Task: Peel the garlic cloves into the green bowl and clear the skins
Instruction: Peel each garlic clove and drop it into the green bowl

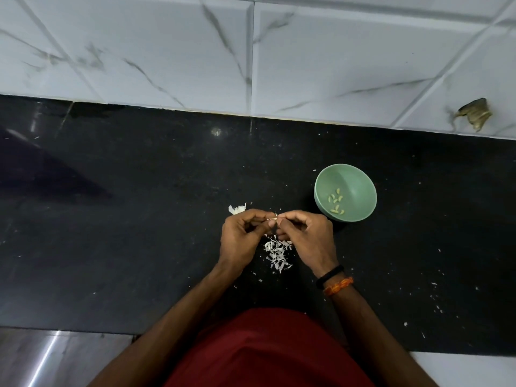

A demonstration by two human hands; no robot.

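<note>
Head view shows two hands: left hand (242,233) and right hand (305,236) both pinch one garlic clove (272,219) above a skin pile (277,254) on the black surface (139,219). One green bowl (360,188) holds about eight peeled cloves (336,202).

Green bowl (360,188) upright — peeled cloves (336,203) inside; skins (277,254) heaped nearby.

I stand in a home kitchen: a polished black stone desk (139,219) runs along a wall of white marble-veined tiles (349,51), with garlic skins (277,254) and a green bowl (360,180) before me.
</note>
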